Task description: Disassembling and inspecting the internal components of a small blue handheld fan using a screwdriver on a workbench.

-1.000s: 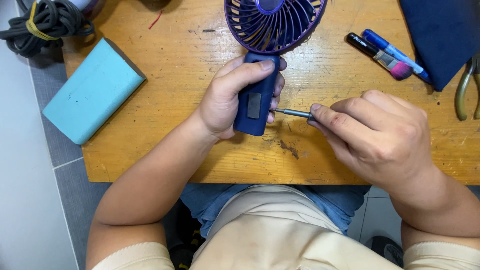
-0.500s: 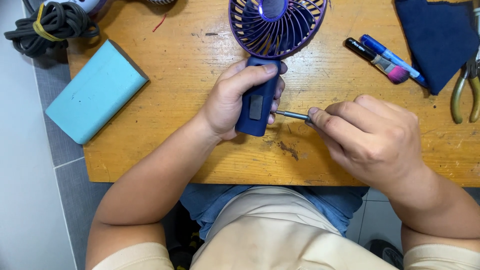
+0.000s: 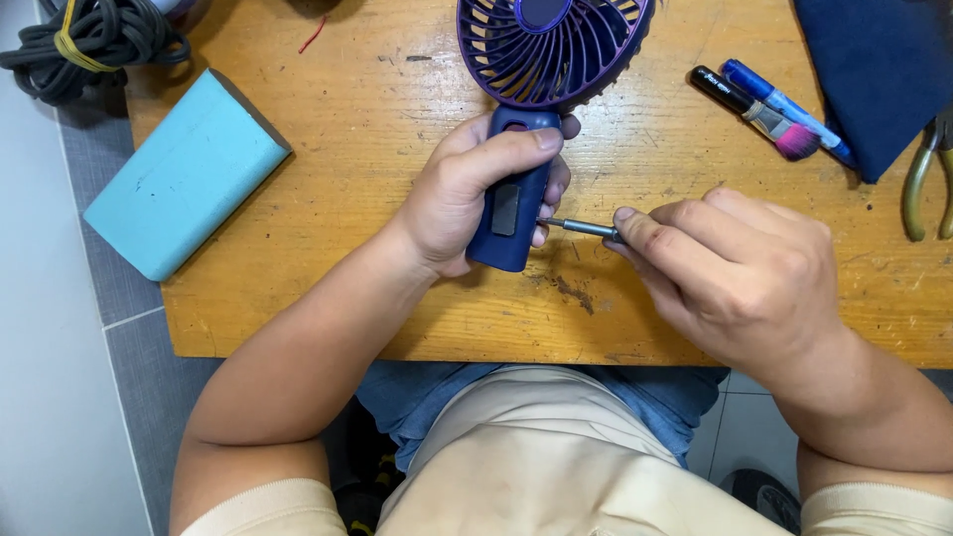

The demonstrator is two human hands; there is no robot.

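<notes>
Small dark-blue plastic handheld fan (image 3: 541, 89) w/ round grilled head lies on the worn wooden tabletop (image 3: 397, 129), head pointing away from the person, handle toward them. Left hand (image 3: 472, 194) is wrapped around the handle, thumb across the top near the neck, fingers curled under the far side, so closed firmly on it. Right hand (image 3: 740, 268) sits just right of the handle, fingers pinched tight around a thin metal-shafted screwdriver (image 3: 581, 227) (grip itself hidden in the fist); shaft runs level, tip meeting the handle's right side. Left of the hands, well apart: light-blue rectangular block (image 3: 184, 174) and coiled black cable (image 3: 89, 40). Upper right: two markers and a pink-tipped brush (image 3: 764, 104), dark-blue cloth (image 3: 884, 69), yellow-handled pliers (image 3: 923, 174).
</notes>
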